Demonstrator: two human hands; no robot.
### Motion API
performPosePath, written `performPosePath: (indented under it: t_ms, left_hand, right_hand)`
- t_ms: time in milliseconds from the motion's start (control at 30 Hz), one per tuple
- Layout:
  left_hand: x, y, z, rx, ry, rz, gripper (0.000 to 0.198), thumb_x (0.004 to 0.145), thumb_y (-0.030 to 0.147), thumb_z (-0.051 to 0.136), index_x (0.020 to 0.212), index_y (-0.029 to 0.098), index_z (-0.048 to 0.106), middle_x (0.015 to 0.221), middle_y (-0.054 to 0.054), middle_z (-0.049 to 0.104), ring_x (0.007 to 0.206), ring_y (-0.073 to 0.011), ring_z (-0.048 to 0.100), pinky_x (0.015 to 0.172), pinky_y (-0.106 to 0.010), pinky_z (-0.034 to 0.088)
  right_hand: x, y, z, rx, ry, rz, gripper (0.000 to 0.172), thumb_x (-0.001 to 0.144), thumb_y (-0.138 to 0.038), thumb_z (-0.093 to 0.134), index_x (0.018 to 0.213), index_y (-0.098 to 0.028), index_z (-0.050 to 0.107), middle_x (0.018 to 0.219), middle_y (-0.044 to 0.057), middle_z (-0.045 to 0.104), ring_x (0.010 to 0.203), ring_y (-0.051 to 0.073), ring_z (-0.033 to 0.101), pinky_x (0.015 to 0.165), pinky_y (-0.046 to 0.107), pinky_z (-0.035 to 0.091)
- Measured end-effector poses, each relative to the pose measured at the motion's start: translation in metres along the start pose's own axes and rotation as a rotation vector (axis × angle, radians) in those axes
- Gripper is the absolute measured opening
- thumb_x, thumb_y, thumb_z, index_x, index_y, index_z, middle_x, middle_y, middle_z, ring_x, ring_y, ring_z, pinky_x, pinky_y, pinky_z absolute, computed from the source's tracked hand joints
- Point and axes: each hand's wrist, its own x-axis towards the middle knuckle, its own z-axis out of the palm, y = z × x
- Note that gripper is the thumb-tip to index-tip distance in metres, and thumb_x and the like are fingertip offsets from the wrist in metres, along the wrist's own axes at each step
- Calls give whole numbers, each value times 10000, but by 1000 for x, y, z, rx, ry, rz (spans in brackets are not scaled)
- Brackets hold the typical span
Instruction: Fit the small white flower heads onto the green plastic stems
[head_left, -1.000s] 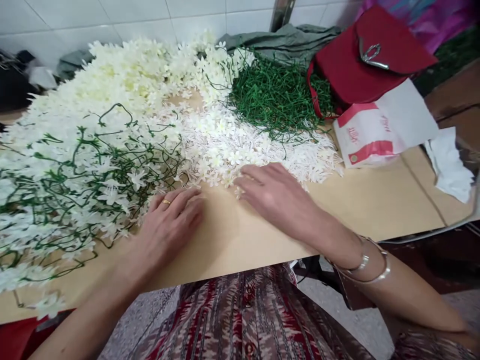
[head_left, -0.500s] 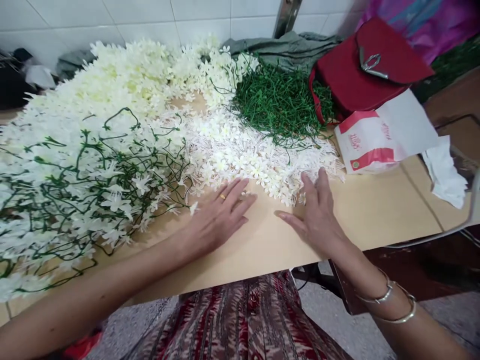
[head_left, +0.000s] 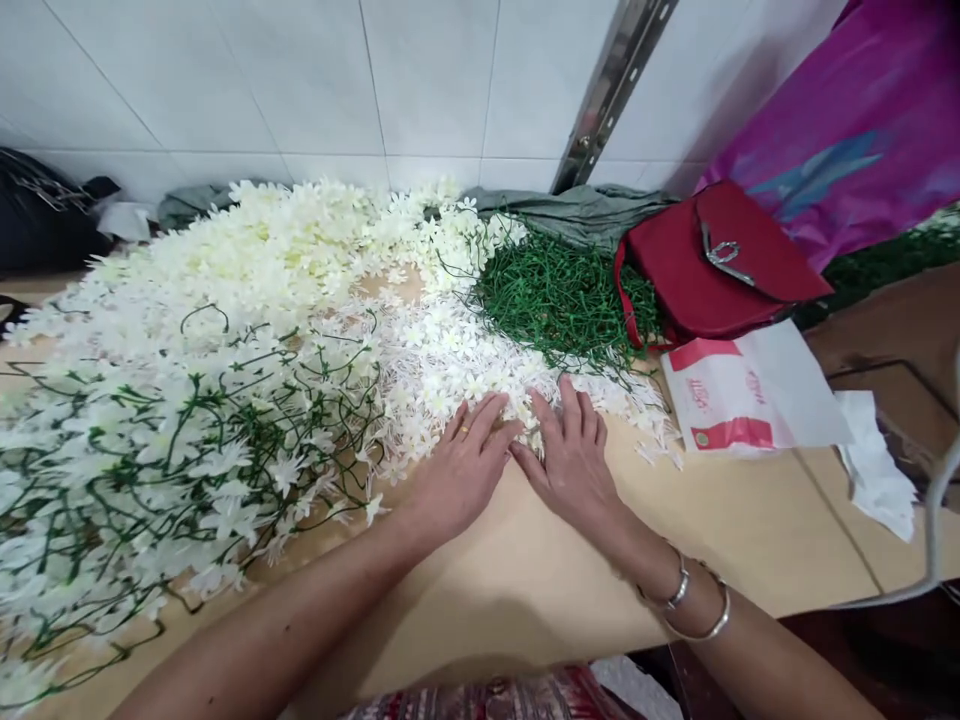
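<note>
Red handbag [head_left: 686, 265], paper packet [head_left: 739, 395], white tissue [head_left: 876, 468], possibly a black bag [head_left: 41, 225]

one red handbag [head_left: 686, 275], two bangles [head_left: 682, 590]

Hands: left hand [head_left: 459, 480] and right hand [head_left: 576, 465] side by side, fingers extended, at the near edge of the loose white blossoms [head_left: 450, 345].
Over on the person's left: a tangled heap of green-stemmed flowers [head_left: 225, 470].
By the tiled wall [head_left: 431, 80]: creamy blossoms [head_left: 285, 240], piled high.
Right of those: bundled green stems [head_left: 559, 295], red bag [head_left: 720, 275] just beside.
Surface [head_left: 690, 550]: pale, carrying it all.
</note>
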Motion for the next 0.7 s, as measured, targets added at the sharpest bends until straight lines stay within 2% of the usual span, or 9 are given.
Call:
performPosePath:
  t_ms: [133,233,367,467,567,600,700]
  left_hand:
    - [-2,-4,3,-98,92,-7,287,1053,139,457,1326,160,544,1440,-157,565,1442,-295,524,1189,-527,494]
    - [-3,-6,2,-144,153,3,250,1051,133,477,1284,168,559,1366,-143,576,1401,-274,537,1148,-476,534]
    - [-3,-7,-9,6,263,9,264,1000,108,581,1259,162,596,1303,-154,584,1297,-292,569,1071,-463,549]
    - [-3,-7,-16,148,275,-4,213,982,139,629,1194,158,633,1152,-130,649,1063,-273,647,915,-432,563]
    - [-5,-10,-18,157,216,4,63,1008,156,592,1029,157,651,954,-70,696,884,-229,668,807,-383,543]
    - [-5,-11,-18,132,194,13,82,1020,156,573,984,161,647,912,-53,703,861,-217,673,795,-368,539]
    - [-8,-13,-18,-28,196,7,142,1053,169,528,971,162,643,914,-37,725,843,-173,688,760,-308,544]
  right_hand:
    - [-2,0,-7,35,-2,6,659,1033,-484,498,1628,-279,304,1739,215,152,1558,488,253,1128,701,377]
    - [-2,1,-13,83,24,-16,630,1008,-483,563,1577,-285,380,1735,194,169,1563,449,265,1146,661,372]
    - [2,2,-22,142,197,-13,498,1001,-439,589,1460,-268,498,1640,172,390,1458,371,432,1148,606,361]
    - [8,9,-32,139,357,2,419,1008,-399,580,1399,-252,547,1513,169,529,1294,324,556,1085,575,396]
    - [13,32,-43,113,476,62,375,987,-313,607,1357,-250,598,1398,144,602,1248,300,597,1068,552,426]
    - [13,44,-44,102,511,89,357,983,-286,590,1333,-223,624,1344,148,626,1244,300,600,1072,546,437]
    - [9,79,-41,-37,421,253,388,914,-283,582,1255,-141,702,1255,197,666,1194,339,599,1049,549,453]
